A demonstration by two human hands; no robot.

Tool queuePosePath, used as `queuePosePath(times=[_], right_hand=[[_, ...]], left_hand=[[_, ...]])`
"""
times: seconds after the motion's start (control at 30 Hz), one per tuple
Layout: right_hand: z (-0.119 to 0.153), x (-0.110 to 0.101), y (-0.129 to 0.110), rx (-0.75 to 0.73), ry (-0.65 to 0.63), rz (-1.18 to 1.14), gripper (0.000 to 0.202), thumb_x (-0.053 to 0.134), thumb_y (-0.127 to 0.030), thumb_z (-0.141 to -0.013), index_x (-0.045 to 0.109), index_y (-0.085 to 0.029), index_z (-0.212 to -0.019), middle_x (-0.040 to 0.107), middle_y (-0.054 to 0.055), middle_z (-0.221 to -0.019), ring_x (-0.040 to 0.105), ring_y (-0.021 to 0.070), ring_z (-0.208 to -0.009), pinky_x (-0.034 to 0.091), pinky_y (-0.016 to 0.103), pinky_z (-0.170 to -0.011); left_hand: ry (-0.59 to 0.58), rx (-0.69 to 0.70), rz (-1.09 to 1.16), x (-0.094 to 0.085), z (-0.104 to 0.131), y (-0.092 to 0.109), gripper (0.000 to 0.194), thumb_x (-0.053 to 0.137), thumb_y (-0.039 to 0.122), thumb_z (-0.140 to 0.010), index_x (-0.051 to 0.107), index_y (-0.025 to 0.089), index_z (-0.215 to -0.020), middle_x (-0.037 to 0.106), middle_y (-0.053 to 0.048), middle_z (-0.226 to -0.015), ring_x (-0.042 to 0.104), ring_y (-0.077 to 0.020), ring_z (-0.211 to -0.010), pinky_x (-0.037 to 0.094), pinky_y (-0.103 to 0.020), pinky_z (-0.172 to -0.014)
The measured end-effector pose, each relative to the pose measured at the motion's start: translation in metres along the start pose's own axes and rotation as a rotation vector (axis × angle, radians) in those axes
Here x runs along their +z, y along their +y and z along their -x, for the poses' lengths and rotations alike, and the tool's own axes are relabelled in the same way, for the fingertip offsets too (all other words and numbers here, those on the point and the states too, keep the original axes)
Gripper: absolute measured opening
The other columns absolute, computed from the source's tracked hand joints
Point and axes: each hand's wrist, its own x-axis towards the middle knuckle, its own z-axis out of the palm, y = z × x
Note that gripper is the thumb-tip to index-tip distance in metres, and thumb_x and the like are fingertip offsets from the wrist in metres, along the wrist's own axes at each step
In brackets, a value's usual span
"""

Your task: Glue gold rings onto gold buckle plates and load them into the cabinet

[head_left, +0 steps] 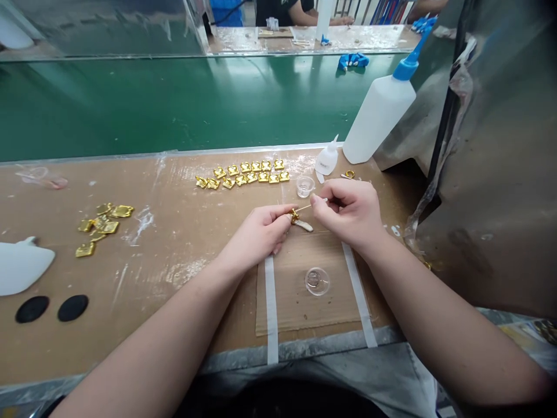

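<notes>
My left hand (pixel 268 229) pinches a small shiny gold piece (pixel 295 215) between thumb and fingers. My right hand (pixel 350 210) grips a thin pale stick (pixel 303 208), whose far end touches or nearly touches the gold piece. Just below the fingertips shows a whitish elongated thing (pixel 303 225); I cannot tell what it is. A small clear cup (pixel 305 186) stands beyond the hands, and another clear round cup (pixel 317 281) sits on the taped cardboard (pixel 304 313) nearer to me. Several square gold pieces (pixel 251 177) lie in two rows beyond my left hand.
A small white squeeze bottle (pixel 327 158) and a large blue-tipped bottle (pixel 379 119) stand at the back right. A gold ring (pixel 350 173) lies nearby. Leftward are a gold pile (pixel 103 223) and two black discs (pixel 73 307). Behind runs a green surface (pixel 174 104); a person (pixel 300 13) sits beyond.
</notes>
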Motion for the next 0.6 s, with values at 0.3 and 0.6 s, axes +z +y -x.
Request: queuePosePath(times=[0.3,0.6], right_hand=[[0.0012,0.0030,0.0013,-0.027,-0.036,0.005,0.031,0.062,-0.021,-0.083,0.044,-0.022,-0.058,0.041,-0.004,-0.053,0.035,0.0100,-0.051,0.029,0.029,-0.053],[0.0016,0.0040,0.0022,-0.030,-0.082,0.054,0.032,0.063,-0.022,-0.084,0.043,-0.022,-0.059,0.044,-0.003,-0.055,0.036,0.0108,-0.053,0.030,0.031,-0.055]], left_hand=[[0.013,-0.013,0.017,0.0001,-0.0023,0.0010,0.034,0.056,0.021,-0.092,0.075,0.015,-0.119,0.045,0.004,-0.063,0.035,-0.0098,-0.048,0.032,-0.022,-0.042],[0.002,0.013,0.012,-0.0002,-0.0027,0.0013,0.021,0.055,0.021,-0.095,0.075,0.016,-0.098,0.040,0.003,-0.061,0.034,-0.0103,-0.048,0.033,-0.022,-0.042]])
